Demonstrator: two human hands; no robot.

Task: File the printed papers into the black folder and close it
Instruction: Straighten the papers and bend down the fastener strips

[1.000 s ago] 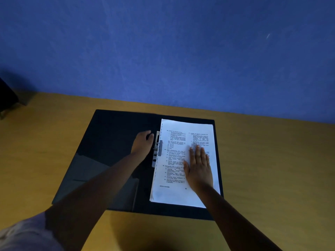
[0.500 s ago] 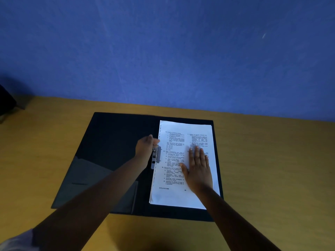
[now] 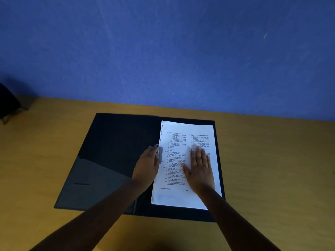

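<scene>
A yellow-brown table meets a blue wall; a dark object sits at the table's far-left edge.

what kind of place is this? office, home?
Probably a desk in a home or small office; I can't tell which. A bare wooden tabletop sits against a plain blue wall, and on it lies an open black folder holding printed papers. Lighting is dim.
</scene>
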